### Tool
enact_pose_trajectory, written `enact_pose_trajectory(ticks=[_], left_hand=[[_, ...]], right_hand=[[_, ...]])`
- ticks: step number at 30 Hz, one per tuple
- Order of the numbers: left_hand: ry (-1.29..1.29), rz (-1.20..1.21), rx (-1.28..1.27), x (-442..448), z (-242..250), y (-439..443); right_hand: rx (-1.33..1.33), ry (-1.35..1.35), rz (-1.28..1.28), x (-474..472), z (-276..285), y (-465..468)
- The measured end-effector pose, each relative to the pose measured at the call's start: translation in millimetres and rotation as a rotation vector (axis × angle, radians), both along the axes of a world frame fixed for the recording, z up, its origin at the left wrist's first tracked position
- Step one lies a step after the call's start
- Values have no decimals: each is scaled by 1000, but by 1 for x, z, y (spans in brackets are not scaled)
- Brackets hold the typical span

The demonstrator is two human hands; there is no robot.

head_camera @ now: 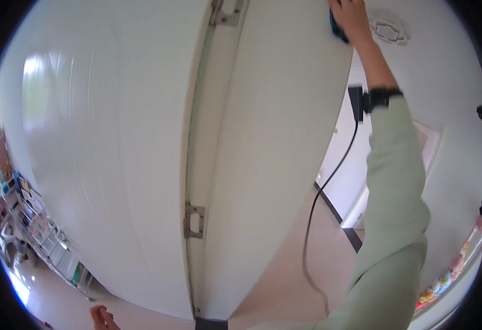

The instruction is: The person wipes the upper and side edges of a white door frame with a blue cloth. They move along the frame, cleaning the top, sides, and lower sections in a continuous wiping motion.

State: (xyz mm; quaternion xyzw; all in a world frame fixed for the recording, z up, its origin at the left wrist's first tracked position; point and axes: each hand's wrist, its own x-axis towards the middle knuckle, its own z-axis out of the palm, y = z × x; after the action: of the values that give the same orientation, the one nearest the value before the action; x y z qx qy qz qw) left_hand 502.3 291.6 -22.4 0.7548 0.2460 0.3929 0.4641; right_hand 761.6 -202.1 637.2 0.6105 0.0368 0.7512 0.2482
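My right hand (350,20) is raised at the top of the view, shut on a dark teal object (337,25) too hidden to name. That object lies against the far edge of a pale door frame panel (282,103). Left of the panel stands a glossy white door (117,144), joined along its edge by an upper metal hinge (228,14) and a lower metal hinge (195,222). Low at the bottom edge is my left hand (101,317), partly cut off, its fingers bent; whether it holds anything is unclear.
A black device (356,103) is strapped at my right wrist, and its black cable (313,206) hangs down to the side. A metal rack (55,251) with various items stands at the far left. Colourful small items (443,280) fill a clear container at the lower right.
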Motion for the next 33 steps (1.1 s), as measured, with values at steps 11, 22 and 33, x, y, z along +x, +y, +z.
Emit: enact_pose_trajectory(ticks=[11,22,33], left_hand=[[-112,-253,-72,43,-11,-25],[-150,-381,81,59,42,-63],[22,-482,20,26,27,-89]], right_hand=[[-605,784,542,-39,-412,-15],[-149,160,306,17,-170,-16],[-31,307,253,-46,-316,-3]])
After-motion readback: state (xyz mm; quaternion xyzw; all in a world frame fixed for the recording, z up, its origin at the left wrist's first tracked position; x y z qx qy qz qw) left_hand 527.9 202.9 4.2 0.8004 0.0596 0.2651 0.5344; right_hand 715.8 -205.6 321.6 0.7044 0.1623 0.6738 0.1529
